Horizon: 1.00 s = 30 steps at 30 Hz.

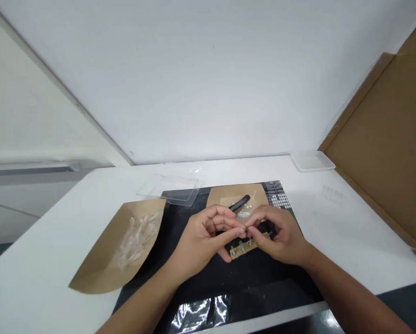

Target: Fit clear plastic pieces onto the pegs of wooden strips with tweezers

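My left hand and my right hand meet over the black mat, thumbs and fingertips pinched together. Whatever sits between the fingertips is too small to make out. Just below them is a narrow tan strip bearing several small clear pieces, partly covered by my right hand. Behind the fingers, a sheet of brown paper carries small white bits. A black stick-like tool slants over this paper, its lower end hidden by my left hand; I cannot tell if the hand touches it.
Left of the mat, a curled brown paper holds a pile of clear plastic pieces. Clear flat sheets lie behind the mat. A shallow translucent tray stands at the back right, beside a large cardboard panel.
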{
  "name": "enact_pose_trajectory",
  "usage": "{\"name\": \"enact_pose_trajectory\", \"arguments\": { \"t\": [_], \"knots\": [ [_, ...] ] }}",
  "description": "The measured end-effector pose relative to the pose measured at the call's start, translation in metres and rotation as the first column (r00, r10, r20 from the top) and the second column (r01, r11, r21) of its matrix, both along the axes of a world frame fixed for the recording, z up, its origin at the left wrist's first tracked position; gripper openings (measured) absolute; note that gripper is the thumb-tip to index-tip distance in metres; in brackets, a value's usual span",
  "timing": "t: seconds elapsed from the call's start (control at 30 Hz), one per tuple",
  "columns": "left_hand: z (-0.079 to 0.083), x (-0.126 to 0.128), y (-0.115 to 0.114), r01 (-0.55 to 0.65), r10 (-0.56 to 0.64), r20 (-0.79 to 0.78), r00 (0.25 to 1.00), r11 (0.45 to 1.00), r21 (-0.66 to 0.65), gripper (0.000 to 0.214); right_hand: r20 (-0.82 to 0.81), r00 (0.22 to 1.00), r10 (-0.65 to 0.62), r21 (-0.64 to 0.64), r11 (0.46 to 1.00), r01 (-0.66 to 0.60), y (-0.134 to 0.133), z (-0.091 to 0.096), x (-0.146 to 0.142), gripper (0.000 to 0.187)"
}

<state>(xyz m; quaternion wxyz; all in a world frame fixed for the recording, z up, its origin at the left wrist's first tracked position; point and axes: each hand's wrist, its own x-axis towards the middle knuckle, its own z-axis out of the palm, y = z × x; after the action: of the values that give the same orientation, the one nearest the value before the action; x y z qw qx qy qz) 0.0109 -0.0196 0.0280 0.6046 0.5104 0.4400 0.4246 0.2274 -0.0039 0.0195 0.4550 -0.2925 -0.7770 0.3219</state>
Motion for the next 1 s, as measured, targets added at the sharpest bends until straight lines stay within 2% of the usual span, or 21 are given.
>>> {"name": "enact_pose_trajectory", "arguments": {
  "t": [0.17, 0.47, 0.73, 0.83, 0.9, 1.0],
  "knots": [
    [-0.002, -0.001, -0.001, 0.003, -0.004, -0.018, 1.000, 1.000, -0.022, 0.041, 0.028, 0.998, -0.056, 0.082, 0.995, 0.054, 0.000, 0.004, -0.001, 0.013],
    [-0.002, 0.002, 0.000, 0.023, -0.026, -0.038, 0.999, 0.997, -0.080, 0.042, 0.113, 0.990, -0.079, 0.156, 0.986, 0.061, 0.001, 0.003, 0.002, 0.012],
    [-0.002, 0.005, -0.003, 0.034, -0.039, -0.056, 0.998, 0.996, -0.086, 0.037, 0.151, 0.977, -0.150, 0.299, 0.949, 0.099, 0.004, -0.004, -0.001, 0.013],
    [-0.005, 0.004, -0.002, 0.024, -0.028, -0.056, 0.998, 0.997, -0.073, 0.037, 0.148, 0.978, -0.147, 0.224, 0.968, 0.112, 0.004, -0.005, -0.002, 0.012],
    [-0.006, 0.002, -0.001, 0.005, -0.009, -0.052, 0.999, 0.998, -0.064, 0.038, 0.126, 0.980, -0.151, 0.103, 0.985, 0.139, 0.005, -0.005, -0.002, 0.011],
    [-0.006, 0.001, 0.000, -0.016, 0.013, -0.044, 0.999, 0.998, -0.057, 0.038, 0.099, 0.978, -0.185, -0.077, 0.978, 0.192, 0.006, -0.007, 0.002, 0.006]
  ]
}}
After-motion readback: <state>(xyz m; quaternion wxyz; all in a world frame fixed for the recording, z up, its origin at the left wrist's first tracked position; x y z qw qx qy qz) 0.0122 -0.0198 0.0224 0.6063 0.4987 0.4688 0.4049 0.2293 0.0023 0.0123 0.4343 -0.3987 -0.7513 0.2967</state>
